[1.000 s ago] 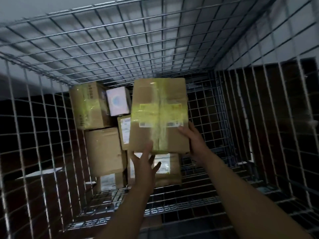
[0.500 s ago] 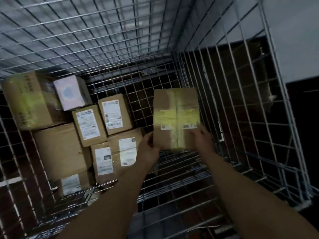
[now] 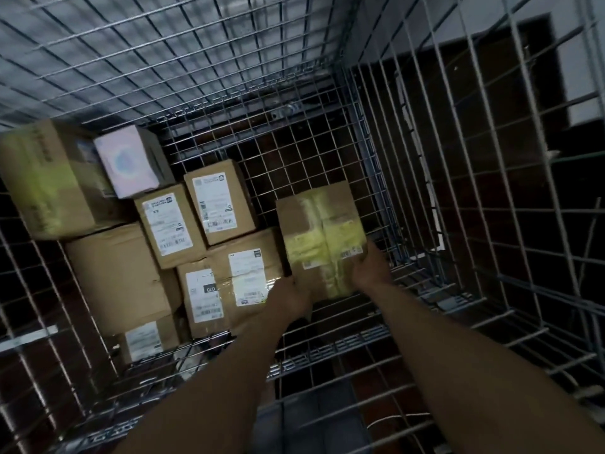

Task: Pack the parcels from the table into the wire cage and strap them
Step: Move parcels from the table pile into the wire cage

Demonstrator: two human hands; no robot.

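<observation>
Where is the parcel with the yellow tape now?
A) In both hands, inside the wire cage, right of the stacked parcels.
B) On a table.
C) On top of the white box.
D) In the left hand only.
A: the left hand and the right hand both grip the yellow-taped parcel inside the wire cage, beside the stacked parcels.

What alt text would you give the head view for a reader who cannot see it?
The left hand and right hand hold a yellow-taped parcel inside the cage, just right of stacked boxes with white labels.
</observation>
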